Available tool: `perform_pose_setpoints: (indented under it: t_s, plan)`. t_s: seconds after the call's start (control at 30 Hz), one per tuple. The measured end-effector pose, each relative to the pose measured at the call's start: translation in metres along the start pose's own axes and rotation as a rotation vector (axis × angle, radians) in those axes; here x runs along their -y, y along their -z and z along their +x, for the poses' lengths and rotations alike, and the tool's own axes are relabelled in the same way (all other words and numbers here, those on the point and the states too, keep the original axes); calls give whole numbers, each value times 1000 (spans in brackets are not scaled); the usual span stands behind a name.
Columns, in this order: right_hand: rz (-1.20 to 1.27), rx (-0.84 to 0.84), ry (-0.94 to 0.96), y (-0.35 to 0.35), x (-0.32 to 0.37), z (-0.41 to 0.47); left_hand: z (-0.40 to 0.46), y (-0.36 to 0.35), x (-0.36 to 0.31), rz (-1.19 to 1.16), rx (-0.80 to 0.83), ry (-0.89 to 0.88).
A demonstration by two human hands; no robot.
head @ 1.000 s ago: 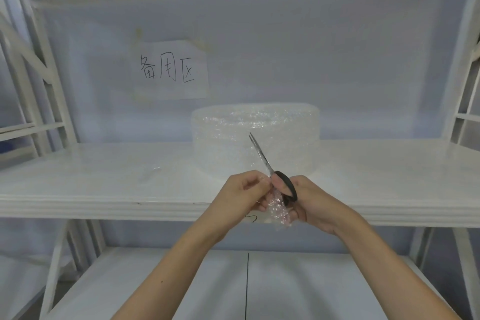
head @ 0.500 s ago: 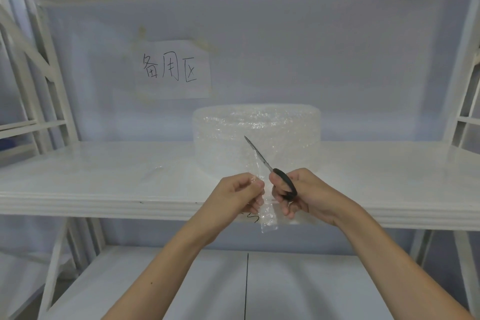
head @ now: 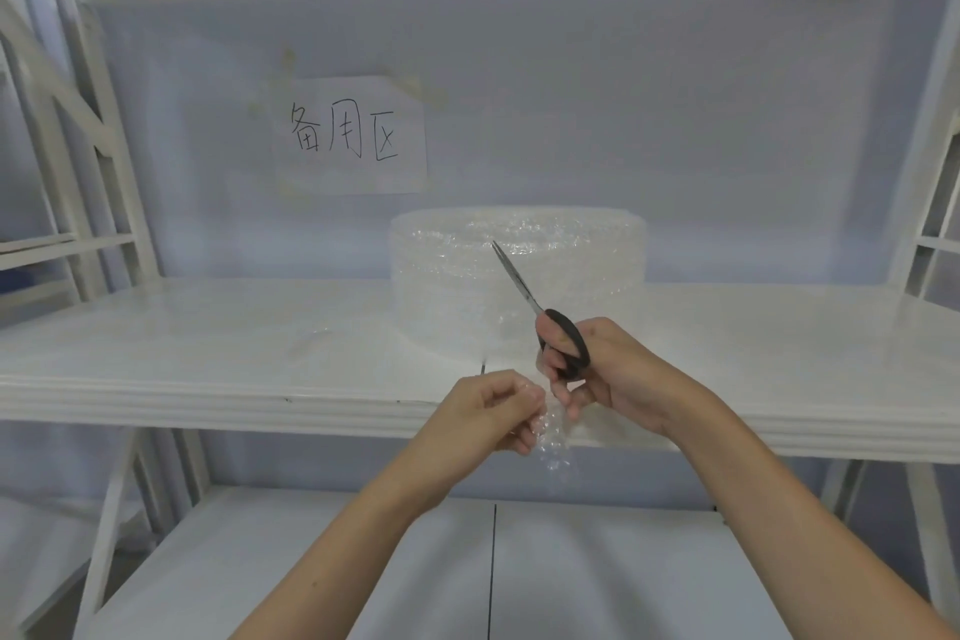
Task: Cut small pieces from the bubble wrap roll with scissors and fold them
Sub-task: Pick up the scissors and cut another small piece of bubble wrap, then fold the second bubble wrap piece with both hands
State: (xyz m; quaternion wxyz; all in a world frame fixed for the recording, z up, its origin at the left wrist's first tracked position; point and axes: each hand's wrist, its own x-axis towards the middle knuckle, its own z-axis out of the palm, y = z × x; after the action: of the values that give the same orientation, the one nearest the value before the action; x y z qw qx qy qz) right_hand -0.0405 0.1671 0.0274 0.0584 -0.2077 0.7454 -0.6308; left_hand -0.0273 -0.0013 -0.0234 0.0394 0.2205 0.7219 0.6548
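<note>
Your right hand [head: 608, 374] grips the black-handled steel scissors [head: 540, 309], blades pointing upper left. Your left hand [head: 488, 411] pinches a small clear bubble-wrap piece [head: 553, 447], seemingly hanging lengthwise, before the white shelf [head: 208, 359] edge, centre frame.

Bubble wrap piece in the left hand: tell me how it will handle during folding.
The bubble wrap piece is probably floppy: it droops below the left hand pinching it. Likely very light, since a fingertip pinch holds it. Its glossy film may slip or spring open, so press each fold.
</note>
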Motion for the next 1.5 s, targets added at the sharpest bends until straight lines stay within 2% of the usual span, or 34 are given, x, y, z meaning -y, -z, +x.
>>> perform_pose_setpoints:
  t_s: [0.07, 0.17, 0.23, 0.33, 0.47, 0.57, 0.63, 0.87, 1.0, 1.07, 1.17, 1.23, 1.3, 1.37, 1.43, 1.5]
  plan:
    - [-8, -80, 41, -2, 3, -3, 2, 5, 0, -53, -66, 7]
    - [30, -298, 114, 5, 9, -9, 7, 16, 0, -126, -173, 34]
    - [-40, -411, 107, 20, 8, -14, 8, 22, 1, -148, -227, 40]
    - [-196, -552, 30, 44, -5, -21, 9, 28, 1, -152, -265, 30]
    - [-300, -698, -169, 70, -20, -25, 12, 31, 2, -158, -284, 33]
    - [-437, -683, -343, 84, -24, -24, 15, 31, 2, -158, -274, 35]
    - [-533, -656, -386, 90, -27, -22, 16, 29, 2, -152, -270, 33]
    - [-1104, -654, -376, 96, -43, -10, 13, 29, -1, -132, -252, 10]
    - [-1264, -675, -370, 86, -43, -10, 9, 35, -3, -104, -262, -12]
    - [-1352, -760, -274, 72, -37, -11, 7, 39, -5, -83, -280, -25]
    - [-1210, -803, -49, 36, -19, -10, 6, 45, -9, -74, -304, -61]
    - [-908, -677, 54, 4, -4, -7, 5, 47, -11, -75, -318, -82]
    - [-593, -471, 67, -26, 7, -3, 4, 50, -13, -77, -338, -99]
    - [-332, -297, 1, -48, 10, 2, 2, 54, -14, -83, -356, -123]
    - [-233, -206, -22, -61, 8, 7, -1, 57, -13, -114, -368, -156]
    - [-208, -195, 0, -69, 6, 12, -4, 62, -13, -130, -384, -184]
